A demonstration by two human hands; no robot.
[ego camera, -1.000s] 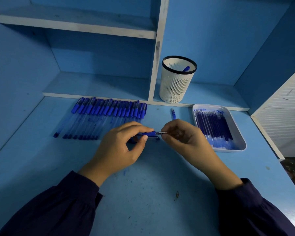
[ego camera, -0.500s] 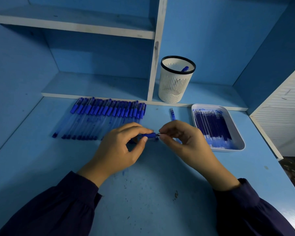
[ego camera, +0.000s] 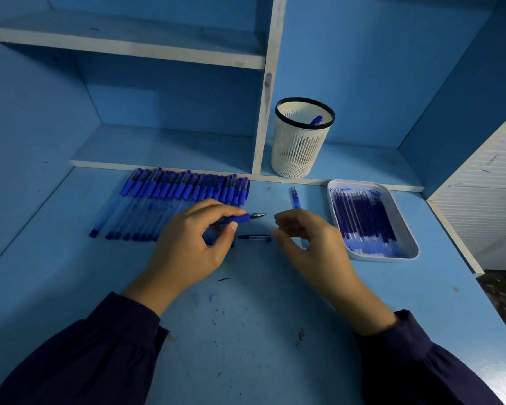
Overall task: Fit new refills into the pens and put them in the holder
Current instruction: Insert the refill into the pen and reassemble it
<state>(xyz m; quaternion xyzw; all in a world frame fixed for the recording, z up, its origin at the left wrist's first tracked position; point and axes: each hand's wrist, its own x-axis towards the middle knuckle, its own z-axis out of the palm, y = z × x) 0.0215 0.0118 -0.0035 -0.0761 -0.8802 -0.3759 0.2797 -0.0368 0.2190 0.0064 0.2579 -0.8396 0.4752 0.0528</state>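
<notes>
On the scuffed blue desk (ego camera: pixel 246 331), left hand (ego camera: pixel 193 247) pinches a ribbed-grip pen (ego camera: pixel 240 219); right hand (ego camera: pixel 307 244) loosely curled, seemingly empty.

one white holder (ego camera: pixel 301 153) stands far right of centre, with one pen top (ego camera: pixel 316 120) showing inside. one white tray (ego camera: pixel 403 229) on the right holds refills (ego camera: pixel 362 217): more than ten, packed too tightly for an exact count. one row of pens (ego camera: pixel 181 194) lies far left, roughly sixteen, overlapping. one held pen (ego camera: pixel 240 219) is in the left hand (ego camera: pixel 187 247). two short loose pieces lie apart: a near piece (ego camera: pixel 254 237) and a far piece (ego camera: pixel 295 197).
</notes>
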